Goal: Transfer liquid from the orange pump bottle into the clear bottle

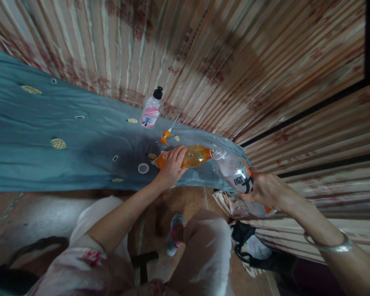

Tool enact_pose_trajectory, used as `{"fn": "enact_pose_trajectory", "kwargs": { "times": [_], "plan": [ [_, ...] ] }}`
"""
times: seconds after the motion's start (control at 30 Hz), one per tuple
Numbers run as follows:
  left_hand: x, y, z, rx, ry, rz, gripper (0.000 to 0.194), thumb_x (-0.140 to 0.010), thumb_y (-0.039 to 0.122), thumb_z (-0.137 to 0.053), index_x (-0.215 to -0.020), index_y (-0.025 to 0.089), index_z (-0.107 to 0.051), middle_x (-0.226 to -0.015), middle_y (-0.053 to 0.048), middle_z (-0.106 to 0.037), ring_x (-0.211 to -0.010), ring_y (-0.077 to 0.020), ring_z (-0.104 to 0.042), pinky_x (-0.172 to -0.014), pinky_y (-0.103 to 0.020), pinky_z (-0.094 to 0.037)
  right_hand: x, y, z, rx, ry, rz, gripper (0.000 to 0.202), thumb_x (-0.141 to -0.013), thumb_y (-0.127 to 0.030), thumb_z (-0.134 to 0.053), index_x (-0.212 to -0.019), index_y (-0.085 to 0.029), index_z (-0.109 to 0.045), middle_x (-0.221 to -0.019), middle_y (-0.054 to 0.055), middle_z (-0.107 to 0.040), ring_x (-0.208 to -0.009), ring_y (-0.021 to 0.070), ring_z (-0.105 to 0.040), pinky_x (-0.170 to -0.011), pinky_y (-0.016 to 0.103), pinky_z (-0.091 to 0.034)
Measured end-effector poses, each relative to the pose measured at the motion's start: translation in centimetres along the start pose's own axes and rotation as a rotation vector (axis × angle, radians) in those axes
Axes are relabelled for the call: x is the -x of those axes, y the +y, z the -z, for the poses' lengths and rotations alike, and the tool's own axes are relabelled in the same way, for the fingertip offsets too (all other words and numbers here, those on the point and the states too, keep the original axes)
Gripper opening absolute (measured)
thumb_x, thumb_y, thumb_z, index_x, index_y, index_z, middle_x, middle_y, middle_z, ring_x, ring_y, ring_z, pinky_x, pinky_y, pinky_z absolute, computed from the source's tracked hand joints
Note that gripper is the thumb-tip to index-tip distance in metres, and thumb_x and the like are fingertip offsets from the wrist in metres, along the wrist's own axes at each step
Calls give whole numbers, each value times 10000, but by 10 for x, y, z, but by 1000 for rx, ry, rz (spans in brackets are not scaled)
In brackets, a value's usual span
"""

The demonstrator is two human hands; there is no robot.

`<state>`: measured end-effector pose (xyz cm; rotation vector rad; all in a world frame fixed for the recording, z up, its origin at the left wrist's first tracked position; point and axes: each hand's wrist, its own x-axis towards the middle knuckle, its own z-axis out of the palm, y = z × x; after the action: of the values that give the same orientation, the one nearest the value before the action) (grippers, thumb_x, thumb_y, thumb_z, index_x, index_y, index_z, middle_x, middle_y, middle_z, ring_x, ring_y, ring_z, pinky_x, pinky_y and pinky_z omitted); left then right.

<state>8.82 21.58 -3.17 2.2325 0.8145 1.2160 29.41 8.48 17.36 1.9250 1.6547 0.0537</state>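
Note:
My left hand (172, 166) is closed round an orange bottle (196, 156), which is tipped sideways with its uncapped neck pointing right. My right hand (263, 190) grips a larger clear bottle (231, 168) with a black, white and orange label. This one leans to the left, and the two bottle mouths meet or nearly meet; whether they touch I cannot tell. An orange pump top (165, 135) with a thin clear tube lies on the cloth just beyond the orange bottle. Near my left wrist is a small round whitish cap or lid (143, 168).
Blue-green cloth with yellow patterns (89, 139) covers the long surface. On its far side stands a clear bottle with a black top and pink label (151, 111). Pleated curtains (185, 57) hang behind and to the right. A dark bag (249, 242) sits on the floor at right.

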Motion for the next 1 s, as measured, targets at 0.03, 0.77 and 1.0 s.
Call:
{"fn": "enact_pose_trajectory", "kwargs": {
  "times": [0.03,0.77,1.0],
  "plan": [
    [0,0,0,0,2,1,642,-812,222,-608,-1383,118,-333,-1416,-199,-437,-1315,-316,-421,-1073,-500,-352,0,0,0,6,-1,-4,516,-739,-607,-574,-941,-133,-549,-642,94,-671,-675,291,-695,-493,282,-331],
    [0,0,0,-4,5,-3,640,-816,225,-603,-1385,125,-327,-1414,-197,-439,-1313,-316,-425,-1067,-504,-358,-1,-1,0,28,17,-32,514,-715,-584,-610,-972,-146,-528,-663,99,-683,-744,321,-706,-519,287,-364],
    [0,0,0,1,7,-2,639,-816,225,-602,-1386,129,-329,-1412,-192,-439,-1311,-320,-427,-1067,-506,-361,-1,-1,1,11,-18,-34,464,-726,-583,-597,-922,-166,-534,-679,95,-689,-711,297,-703,-510,279,-356]
  ]
}}
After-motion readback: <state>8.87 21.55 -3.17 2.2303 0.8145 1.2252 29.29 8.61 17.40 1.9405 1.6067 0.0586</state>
